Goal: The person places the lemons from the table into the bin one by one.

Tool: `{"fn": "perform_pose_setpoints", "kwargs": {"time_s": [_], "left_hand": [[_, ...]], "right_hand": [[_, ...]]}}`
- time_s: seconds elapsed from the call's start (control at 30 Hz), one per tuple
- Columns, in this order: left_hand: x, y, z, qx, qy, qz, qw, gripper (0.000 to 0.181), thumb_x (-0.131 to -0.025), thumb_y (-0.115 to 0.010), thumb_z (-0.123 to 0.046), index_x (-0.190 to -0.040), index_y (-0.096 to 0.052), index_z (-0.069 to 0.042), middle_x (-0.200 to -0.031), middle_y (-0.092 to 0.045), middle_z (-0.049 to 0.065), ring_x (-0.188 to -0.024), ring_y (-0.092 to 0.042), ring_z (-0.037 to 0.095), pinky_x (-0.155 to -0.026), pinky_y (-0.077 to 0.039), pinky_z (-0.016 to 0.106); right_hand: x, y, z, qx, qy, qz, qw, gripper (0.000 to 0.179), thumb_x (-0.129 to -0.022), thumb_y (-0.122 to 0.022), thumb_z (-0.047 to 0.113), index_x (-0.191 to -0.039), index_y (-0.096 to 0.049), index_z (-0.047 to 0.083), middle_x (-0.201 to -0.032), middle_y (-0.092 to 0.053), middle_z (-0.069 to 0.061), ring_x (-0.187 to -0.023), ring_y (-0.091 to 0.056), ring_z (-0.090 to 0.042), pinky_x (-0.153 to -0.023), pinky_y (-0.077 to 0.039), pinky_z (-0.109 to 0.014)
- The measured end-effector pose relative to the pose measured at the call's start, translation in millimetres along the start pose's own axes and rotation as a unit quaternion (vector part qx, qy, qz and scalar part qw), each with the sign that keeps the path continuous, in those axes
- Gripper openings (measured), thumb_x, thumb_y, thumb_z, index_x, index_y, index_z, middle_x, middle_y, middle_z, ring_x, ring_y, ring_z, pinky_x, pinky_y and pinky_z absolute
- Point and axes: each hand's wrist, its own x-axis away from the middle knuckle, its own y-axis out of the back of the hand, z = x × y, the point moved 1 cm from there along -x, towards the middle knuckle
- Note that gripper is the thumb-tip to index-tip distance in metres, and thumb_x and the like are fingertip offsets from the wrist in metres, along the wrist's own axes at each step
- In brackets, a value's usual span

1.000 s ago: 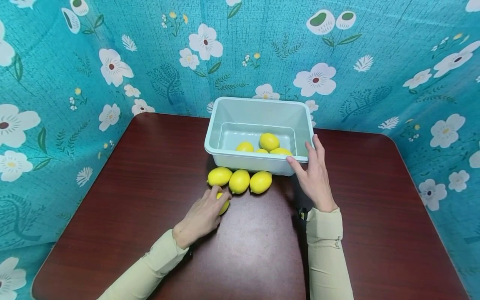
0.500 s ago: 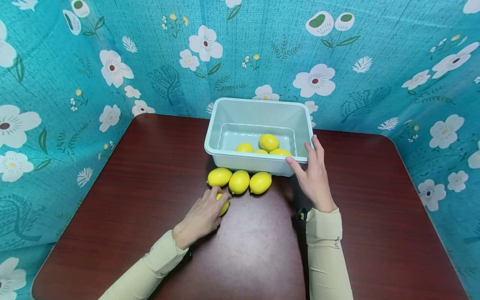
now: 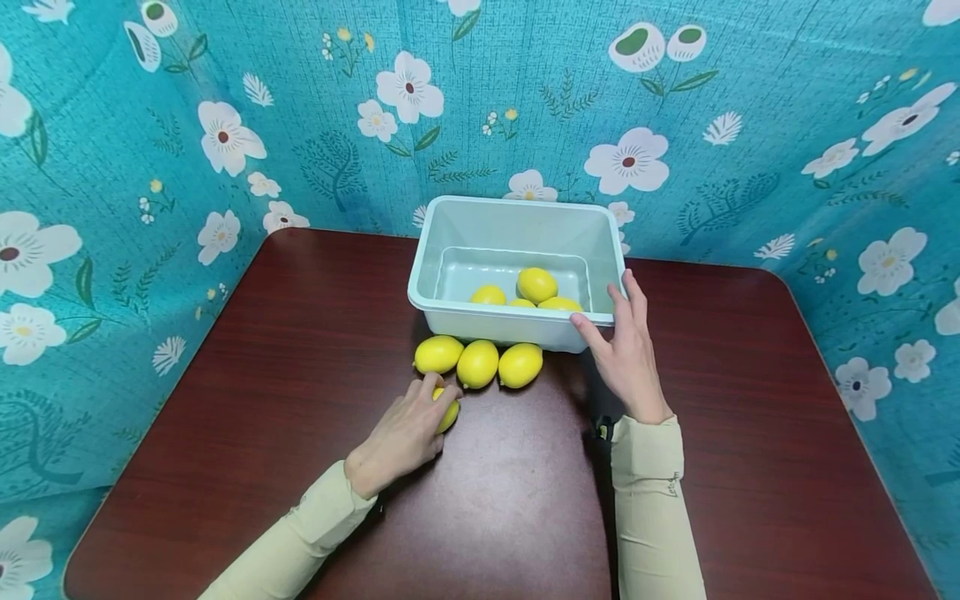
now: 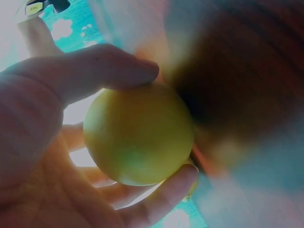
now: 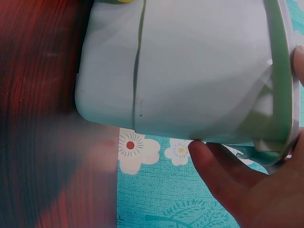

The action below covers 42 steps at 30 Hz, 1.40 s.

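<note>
My left hand grips a yellow lemon on the near side of a row of lemons; its thumb lies on one side and curled fingers on the other. In the head view most of that lemon is hidden under the fingers. Three more lemons lie side by side along the front wall of a pale blue plastic bin. Inside the bin are several lemons. My right hand holds the bin's near right corner, thumb at the front rim and fingers at the right end.
A dark red-brown wooden table carries everything. Behind it and at both sides hangs a turquoise floral cloth, close to the bin's back wall. A dark wrist device shows by the right sleeve.
</note>
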Motion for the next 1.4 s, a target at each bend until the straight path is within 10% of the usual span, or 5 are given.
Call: {"fn": "perform_pose_setpoints", "kwargs": {"time_s": [1.4], "left_hand": [[-5.4, 15.3, -13.0, 0.005, 0.010, -0.037, 0.9993, 0.059, -0.072, -0.073, -0.009, -0.127, -0.050, -0.014, -0.119, -0.048, 0.009, -0.100, -0.043, 0.030, -0.060, -0.039, 0.032]], "right_hand": [[-0.2, 0.8, -0.1, -0.005, 0.000, 0.001, 1.0000, 0.078, -0.091, -0.063, 0.045, -0.147, -0.035, -0.002, -0.163, -0.010, -0.005, -0.145, -0.026, -0.030, -0.108, -0.035, -0.058]]}}
